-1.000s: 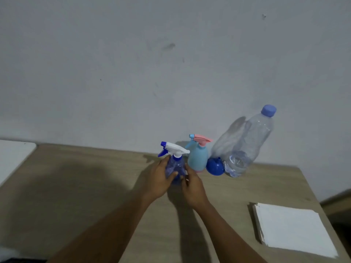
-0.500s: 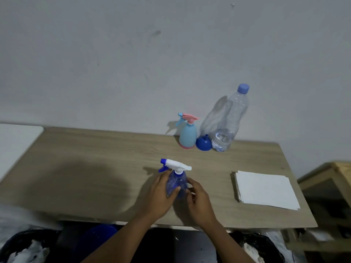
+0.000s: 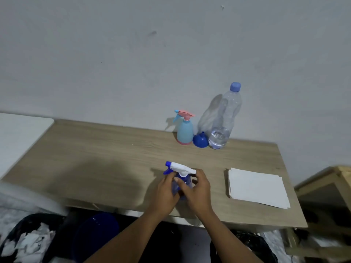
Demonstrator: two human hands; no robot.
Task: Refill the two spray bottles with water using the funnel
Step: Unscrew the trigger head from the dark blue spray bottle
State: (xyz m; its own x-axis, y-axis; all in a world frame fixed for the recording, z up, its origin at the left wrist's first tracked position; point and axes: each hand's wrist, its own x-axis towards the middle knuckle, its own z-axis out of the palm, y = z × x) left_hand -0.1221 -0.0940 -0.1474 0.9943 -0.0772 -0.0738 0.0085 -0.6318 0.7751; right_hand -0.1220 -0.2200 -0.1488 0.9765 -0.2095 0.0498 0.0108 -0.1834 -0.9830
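Table: a light wood top set against a plain grey wall, and everything for your task stands on it.
Paper: a flat white stack lying near the table's right end, well apart from the bottles.
Basket: a dark one on the floor at your lower left, with crumpled white paper inside.
Water bottle: clear plastic, upright at the back edge by the wall, its blue cap on; water fills only its lowest part.
Pale sprayer: a light blue bottle with a pink trigger head, upright at the back. Its body is opaque, so the level inside cannot be told.
Blue sprayer: translucent blue with a white trigger head screwed on, upright near the front edge between your hands. They cover most of it, so its contents cannot be told.
Left hand: your fingers wrap the blue sprayer's body from the left.
Right hand: your fingers curl round its upper part, just under the head.
Funnel: dark blue, mouth down and spout up, between the pale sprayer and the water bottle.
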